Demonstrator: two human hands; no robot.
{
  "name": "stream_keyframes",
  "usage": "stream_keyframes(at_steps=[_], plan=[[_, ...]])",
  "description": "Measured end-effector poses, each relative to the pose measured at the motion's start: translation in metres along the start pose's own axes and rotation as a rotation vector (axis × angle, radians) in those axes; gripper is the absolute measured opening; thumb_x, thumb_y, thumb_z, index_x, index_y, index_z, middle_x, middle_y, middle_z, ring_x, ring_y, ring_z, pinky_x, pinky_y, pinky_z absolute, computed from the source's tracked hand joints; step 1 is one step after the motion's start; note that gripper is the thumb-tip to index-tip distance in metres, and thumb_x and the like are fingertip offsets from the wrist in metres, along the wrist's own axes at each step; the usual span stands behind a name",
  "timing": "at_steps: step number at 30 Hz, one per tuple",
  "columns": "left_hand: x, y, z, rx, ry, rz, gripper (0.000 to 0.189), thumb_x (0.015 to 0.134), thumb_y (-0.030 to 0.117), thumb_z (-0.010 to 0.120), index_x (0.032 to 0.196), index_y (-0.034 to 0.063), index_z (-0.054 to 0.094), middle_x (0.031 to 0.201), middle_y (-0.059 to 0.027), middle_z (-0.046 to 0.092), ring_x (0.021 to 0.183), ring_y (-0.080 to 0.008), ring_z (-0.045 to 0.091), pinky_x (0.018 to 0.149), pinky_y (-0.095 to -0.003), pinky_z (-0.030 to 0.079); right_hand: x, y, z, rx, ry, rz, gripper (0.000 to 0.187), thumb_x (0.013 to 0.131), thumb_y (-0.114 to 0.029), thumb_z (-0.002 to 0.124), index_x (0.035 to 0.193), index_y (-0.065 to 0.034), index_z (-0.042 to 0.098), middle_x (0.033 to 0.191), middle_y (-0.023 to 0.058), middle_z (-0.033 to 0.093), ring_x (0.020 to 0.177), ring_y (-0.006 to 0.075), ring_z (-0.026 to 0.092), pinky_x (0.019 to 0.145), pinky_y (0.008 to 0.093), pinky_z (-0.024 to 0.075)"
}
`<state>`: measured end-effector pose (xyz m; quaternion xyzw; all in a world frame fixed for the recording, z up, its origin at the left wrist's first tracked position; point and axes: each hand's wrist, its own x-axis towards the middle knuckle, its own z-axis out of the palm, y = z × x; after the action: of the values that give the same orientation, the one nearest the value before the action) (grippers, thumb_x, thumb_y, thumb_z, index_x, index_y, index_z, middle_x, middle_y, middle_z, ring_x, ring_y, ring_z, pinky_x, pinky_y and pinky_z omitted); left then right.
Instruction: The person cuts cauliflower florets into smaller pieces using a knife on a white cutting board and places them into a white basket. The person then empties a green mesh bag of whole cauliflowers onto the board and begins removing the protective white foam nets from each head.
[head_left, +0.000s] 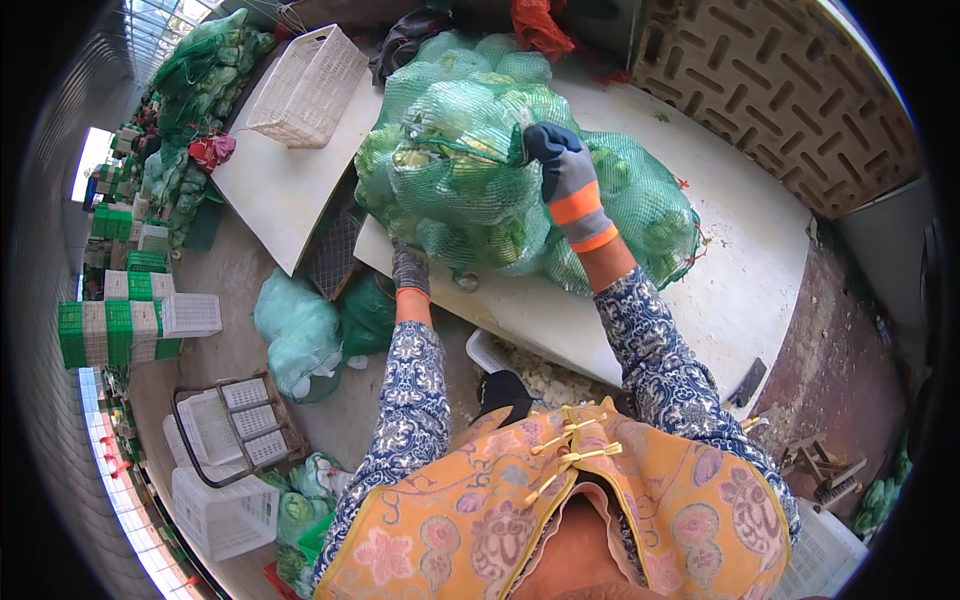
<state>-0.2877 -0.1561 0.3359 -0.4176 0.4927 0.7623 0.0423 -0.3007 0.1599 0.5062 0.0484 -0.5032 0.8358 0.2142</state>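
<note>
Green mesh sacks of cabbages (469, 176) lie piled on a white tabletop (720, 300) in front of me. My right hand (562, 176), in a grey glove with orange bands, is closed on the gathered mesh of the top sack. At the pile's lower left edge is my left hand (410, 270), in a dark grey knit glove. Its fingers are partly hidden against the sack and the table edge, so its grip does not show. Another mesh sack of cabbages (649, 210) lies to the right, with red ties at its end.
A white plastic crate (307, 86) stands on a second white board at upper left. Mesh sacks (300, 330) rest on the floor left of the table. Further left are a cart (240, 427) with white baskets and stacked green and white crates (124, 315). A slotted panel (780, 97) leans at upper right.
</note>
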Motion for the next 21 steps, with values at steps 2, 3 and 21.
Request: stream_keyframes(at_steps=[2, 3, 21], plan=[[0.001, 0.005, 0.005, -0.03, -0.195, 0.062, 0.089, 0.083, 0.072, 0.037, 0.146, 0.0115, 0.02, 0.152, -0.013, 0.02, 0.14, -0.0305, 0.018, 0.113, -0.0419, 0.013, -0.022, -0.037, -0.042, -0.21, -0.027, -0.147, 0.016, 0.082, -0.009, 0.057, 0.092, 0.0009, 0.065, 0.084, 0.0046, 0.065, 0.076, 0.012, 0.059, 0.07, 0.0266, 0.0472], [0.002, 0.008, 0.009, -0.037, -0.263, 0.103, 0.089, 0.083, 0.073, 0.037, 0.146, 0.0121, 0.021, 0.152, -0.0127, 0.02, 0.14, -0.0296, 0.018, 0.114, -0.0416, 0.012, -0.032, -0.054, -0.059, -0.527, -0.004, -0.258, 0.012, 0.082, -0.008, 0.058, 0.088, 0.0002, 0.064, 0.082, 0.0058, 0.065, 0.076, 0.0143, 0.06, 0.068, 0.0281, 0.0478], [-0.03, -0.014, 0.025, 0.375, -0.164, 0.2, 0.053, 0.089, 0.044, 0.051, 0.125, 0.0051, 0.052, 0.119, -0.0103, 0.058, 0.102, -0.0232, 0.055, 0.09, -0.0347, 0.043, -0.155, -0.126, -0.062, 0.226, -0.032, 0.513, 0.038, 0.093, -0.028, 0.052, 0.08, 0.0054, 0.062, 0.081, 0.0169, 0.065, 0.074, 0.024, 0.062, 0.074, 0.0341, 0.05]])
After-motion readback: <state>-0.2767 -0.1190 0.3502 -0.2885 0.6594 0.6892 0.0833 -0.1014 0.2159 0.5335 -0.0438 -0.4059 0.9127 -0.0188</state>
